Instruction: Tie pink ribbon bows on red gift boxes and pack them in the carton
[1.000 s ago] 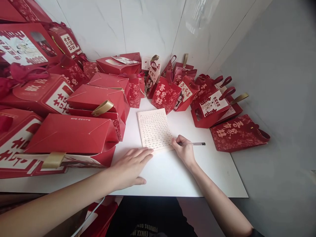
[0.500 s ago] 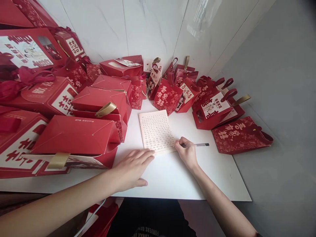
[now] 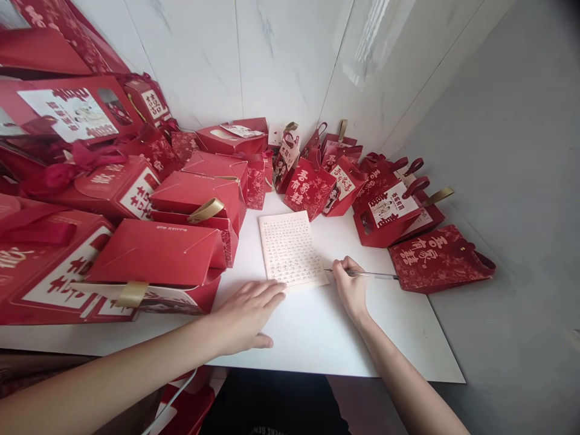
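Observation:
A cream sheet of paper or notepad, covered in rows of small handwritten numbers, lies on the white table. The fingertips of my left hand rest on its lower left edge, with the hand flat and the thumb spread. My right hand is closed round a slim pen. The pen's tip points left, close to the paper's lower right corner; whether it touches the sheet I cannot tell. The pen's rear end reaches towards a red gift bag.
Red gift boxes with gold and red handles are stacked along the left. Several small red gift bags stand behind the paper, against the marbled wall. A grey wall borders the right side. A thin cable hangs below the table's front edge.
My right hand has shifted slightly right, off the sheet's edge, and the pen has tilted and moved right with it. My left hand stays at the paper. The view has tipped slightly.

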The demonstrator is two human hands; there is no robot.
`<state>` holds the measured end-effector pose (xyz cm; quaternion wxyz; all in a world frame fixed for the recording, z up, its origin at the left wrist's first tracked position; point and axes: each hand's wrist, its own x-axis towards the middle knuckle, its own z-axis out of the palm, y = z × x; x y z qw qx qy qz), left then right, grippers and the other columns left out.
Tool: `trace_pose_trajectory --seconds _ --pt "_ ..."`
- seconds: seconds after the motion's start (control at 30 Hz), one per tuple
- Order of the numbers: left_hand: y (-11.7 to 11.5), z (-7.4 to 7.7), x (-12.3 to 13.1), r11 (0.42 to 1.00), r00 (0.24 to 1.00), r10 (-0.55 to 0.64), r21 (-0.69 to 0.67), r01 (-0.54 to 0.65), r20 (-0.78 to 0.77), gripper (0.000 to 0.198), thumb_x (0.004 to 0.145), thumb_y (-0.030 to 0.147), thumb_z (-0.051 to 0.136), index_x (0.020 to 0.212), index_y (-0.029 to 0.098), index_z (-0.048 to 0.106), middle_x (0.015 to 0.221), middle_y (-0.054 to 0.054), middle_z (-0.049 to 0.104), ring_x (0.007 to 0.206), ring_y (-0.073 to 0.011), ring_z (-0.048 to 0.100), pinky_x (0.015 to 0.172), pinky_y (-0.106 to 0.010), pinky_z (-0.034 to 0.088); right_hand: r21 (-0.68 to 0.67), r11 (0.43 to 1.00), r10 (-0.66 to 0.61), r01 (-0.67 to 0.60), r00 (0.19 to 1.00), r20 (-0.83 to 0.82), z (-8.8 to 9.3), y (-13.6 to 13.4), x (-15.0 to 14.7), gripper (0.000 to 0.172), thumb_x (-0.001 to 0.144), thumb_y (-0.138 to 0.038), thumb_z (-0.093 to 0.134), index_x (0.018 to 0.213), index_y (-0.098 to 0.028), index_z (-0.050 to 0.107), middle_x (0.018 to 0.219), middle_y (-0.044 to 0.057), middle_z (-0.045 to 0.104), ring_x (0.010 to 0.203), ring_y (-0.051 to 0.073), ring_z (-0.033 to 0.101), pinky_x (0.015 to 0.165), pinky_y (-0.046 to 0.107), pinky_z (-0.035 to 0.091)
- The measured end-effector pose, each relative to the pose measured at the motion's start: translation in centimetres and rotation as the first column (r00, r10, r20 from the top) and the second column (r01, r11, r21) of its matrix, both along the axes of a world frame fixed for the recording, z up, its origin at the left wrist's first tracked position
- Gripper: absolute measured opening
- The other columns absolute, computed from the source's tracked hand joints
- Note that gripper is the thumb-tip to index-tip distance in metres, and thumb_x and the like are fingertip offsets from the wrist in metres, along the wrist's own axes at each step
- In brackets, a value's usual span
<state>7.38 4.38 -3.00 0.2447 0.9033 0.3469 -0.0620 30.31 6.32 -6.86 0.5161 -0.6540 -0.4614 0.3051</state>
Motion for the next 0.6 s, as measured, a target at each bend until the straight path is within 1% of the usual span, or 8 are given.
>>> trace_pose_trajectory --seconds 0.07,0.17,0.27,0.33,0.4,0.47,0.5,0.6 --pt "-0.1 -0.1 0.0 1.000 1.000 0.004 0.007 -0.004 0.013 0.069 0.070 0.034 0.067 0.130 0.015 0.039 0.143 -0.014 0.033 0.132 -0.0311 0.028 0.104 -0.044 0.026 0.043 0.998 -0.042 0.041 0.999 0.025 0.0 0.3 0.9 0.032 0.075 -0.039 0.051 0.054 -0.022 0.033 0.050 -0.006 0.039 0.049 0.010 0.038 0.051 0.024 0.033" --pt "-0.2 -0.8 -0.3 0.999 0.999 -0.019 0.030 0.017 0.045 0.072 0.070 0.041 0.066 0.131 0.015 0.038 0.143 -0.014 0.034 0.132 -0.0309 0.028 0.104 -0.045 0.026 0.066 0.997 -0.047 0.030 0.961 0.272 -0.3 0.8 3.0 0.031 0.070 -0.051 0.056 0.067 -0.021 0.049 0.063 0.000 0.055 0.059 0.015 0.050 0.057 0.028 0.041" --pt "-0.4 -1.8 -0.7 0.994 0.995 -0.061 0.094 0.054 0.083 0.073 0.073 0.048 0.059 0.133 0.014 0.036 0.143 -0.014 0.033 0.132 -0.0300 0.027 0.105 -0.044 0.026 0.096 0.991 0.029 -0.099 0.831 0.556 -1.2 1.5 5.6 0.033 0.073 -0.053 0.053 0.082 -0.021 0.057 0.079 0.007 0.062 0.069 0.021 0.057 0.065 0.034 0.046" --pt "-0.6 -2.3 -1.0 0.985 0.992 -0.077 0.159 0.061 0.098 0.072 0.074 0.050 0.057 0.133 0.014 0.036 0.142 -0.014 0.034 0.132 -0.0296 0.028 0.104 -0.043 0.027 0.176 0.961 0.049 -0.216 0.753 0.656 -2.0 2.0 7.0 0.033 0.081 -0.048 0.040 0.089 -0.022 0.059 0.085 0.009 0.064 0.080 0.024 0.060 0.071 0.038 0.048" --pt "-0.9 -2.4 -1.1 0.969 0.991 -0.093 0.238 0.069 0.092 0.075 0.072 0.050 0.060 0.133 0.012 0.036 0.142 -0.016 0.035 0.131 -0.0307 0.029 0.102 -0.043 0.030 0.242 0.935 0.010 -0.260 0.701 0.713 -2.3 2.4 7.4 0.037 0.084 -0.042 0.032 0.101 -0.021 0.058 0.097 0.011 0.064 0.092 0.026 0.061 0.077 0.041 0.049" --pt "-1.4 -2.0 -0.9 0.935 0.991 -0.116 0.345 0.087 0.065 0.073 0.070 0.047 0.064 0.130 0.013 0.039 0.141 -0.016 0.035 0.130 -0.0301 0.033 0.100 -0.041 0.034 0.303 0.925 -0.067 -0.231 0.684 0.726 -1.8 2.3 6.4 0.037 0.085 -0.038 0.032 0.109 -0.020 0.055 0.105 0.012 0.062 0.096 0.027 0.060 0.078 0.042 0.050" --pt "-1.6 -1.6 -0.7 0.907 0.987 -0.149 0.406 0.116 0.051 0.065 0.071 0.043 0.064 0.126 0.015 0.044 0.141 -0.015 0.037 0.129 -0.0286 0.035 0.099 -0.039 0.035 0.335 0.916 -0.096 -0.220 0.691 0.716 -1.1 2.1 5.4 0.036 0.085 -0.038 0.035 0.109 -0.020 0.054 0.106 0.012 0.062 0.095 0.026 0.061 0.077 0.041 0.050" --pt "-2.6 1.0 -0.1 0.801 0.943 -0.330 0.538 0.263 0.030 0.024 0.079 0.036 0.053 0.096 0.021 0.060 0.120 -0.008 0.058 0.114 -0.0235 0.052 0.089 -0.035 0.043 0.414 0.850 -0.040 -0.325 0.744 0.667 2.0 1.3 0.5 0.025 0.086 -0.034 0.043 0.103 -0.020 0.054 0.101 0.009 0.063 0.088 0.022 0.062 0.076 0.037 0.051"
